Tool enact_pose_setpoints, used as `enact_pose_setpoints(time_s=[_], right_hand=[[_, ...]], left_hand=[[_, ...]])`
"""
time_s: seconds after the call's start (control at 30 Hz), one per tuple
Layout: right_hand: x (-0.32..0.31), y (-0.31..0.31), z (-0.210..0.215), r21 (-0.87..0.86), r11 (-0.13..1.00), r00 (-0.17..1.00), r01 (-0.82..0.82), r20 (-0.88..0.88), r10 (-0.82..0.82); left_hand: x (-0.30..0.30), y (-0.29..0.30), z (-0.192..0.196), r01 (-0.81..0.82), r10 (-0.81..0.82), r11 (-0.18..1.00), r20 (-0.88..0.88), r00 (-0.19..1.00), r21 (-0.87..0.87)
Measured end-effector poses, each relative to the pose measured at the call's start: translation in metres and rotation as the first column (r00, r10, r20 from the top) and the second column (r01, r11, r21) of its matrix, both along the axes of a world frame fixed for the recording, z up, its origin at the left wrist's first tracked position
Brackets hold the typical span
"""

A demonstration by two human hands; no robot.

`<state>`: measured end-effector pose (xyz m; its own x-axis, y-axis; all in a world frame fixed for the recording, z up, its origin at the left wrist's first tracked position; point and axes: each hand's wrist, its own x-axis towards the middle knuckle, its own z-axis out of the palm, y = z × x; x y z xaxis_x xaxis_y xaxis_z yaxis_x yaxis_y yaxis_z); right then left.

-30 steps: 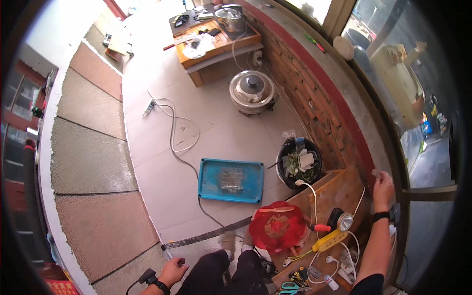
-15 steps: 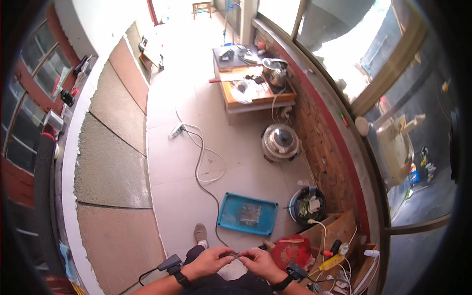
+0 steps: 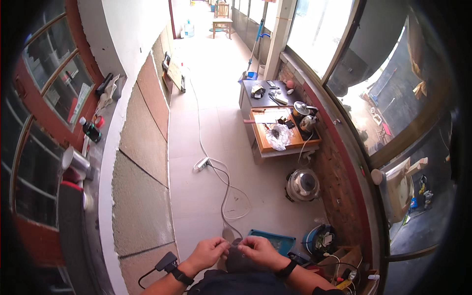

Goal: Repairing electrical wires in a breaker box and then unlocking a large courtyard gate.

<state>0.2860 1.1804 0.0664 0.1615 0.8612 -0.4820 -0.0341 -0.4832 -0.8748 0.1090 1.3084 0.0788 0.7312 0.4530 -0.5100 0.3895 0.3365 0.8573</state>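
1. Both hands meet at bottom centre, above the lap. Left hand [image 3: 209, 251] and right hand [image 3: 259, 248] are each pinched shut on a small dark part [image 3: 235, 242] held between the fingertips.
2. Part is tiny and half hidden by fingers; prob. a wire end or small fitting, can't tell which.
3. Where it sits: in the air between the two hands, just in front of the body, over the floor [image 3: 196, 191], near the blue tray [image 3: 273, 242].
4. Doing this step well, as I judge it: keep both pinches close to the joint, elbows in, and work over the lap so a dropped bit doesn't roll off across the tiles. Keep the white cable [image 3: 223, 196] loop clear of the feet.
5. Count, near the hands: 1 blue tray, 1 round blue bucket [image 3: 319, 239] w/ odds inside, 1 metal cooker [image 3: 302, 185] on the floor by the brick wall.
6. Count, further off: 1 wooden worktop [image 3: 282, 130] w/ kettles and a white bag, 1 dark worktop [image 3: 265, 93] behind it, 1 power strip [image 3: 202, 163] on the white cable, 1 chair [image 3: 222, 19] at the far end.
7. Wrists: 1 dark band each, 2 total; left one has a black box [image 3: 165, 261] w/ a lead.
8. Left sill: 1 bottle [image 3: 90, 130], 1 metal can [image 3: 74, 160].
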Motion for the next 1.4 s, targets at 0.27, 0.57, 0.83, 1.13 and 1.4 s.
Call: enact_pose_setpoints(time_s=[0.27, 0.57, 0.83, 1.13, 1.4], right_hand=[[0.067, 0.226, 0.055, 0.159, 0.963, 0.924, 0.216, -0.351, -0.149], [0.121, 0.435, 0.084, 0.218, 0.972, 0.978, 0.085, -0.205, -0.040], [0.193, 0.579, 0.104, 0.183, 0.953, 0.925, 0.242, -0.340, -0.170], [0.328, 0.762, 0.054, 0.133, 0.962, 0.812, 0.239, -0.571, -0.122], [0.491, 0.934, 0.044, 0.036, 0.963, 0.685, 0.266, -0.710, -0.162]], left_hand=[[0.068, 0.202, 0.063, -0.316, 0.377, 0.912, 0.230, 0.897, -0.261], [0.125, 0.388, 0.078, -0.429, 0.477, 0.878, 0.314, 0.821, -0.213], [0.203, 0.536, 0.086, -0.520, 0.549, 0.836, 0.311, 0.776, -0.177], [0.342, 0.718, 0.062, -0.498, 0.523, 0.851, 0.201, 0.828, -0.166], [0.495, 0.877, 0.074, -0.414, 0.454, 0.876, 0.137, 0.880, -0.246]])
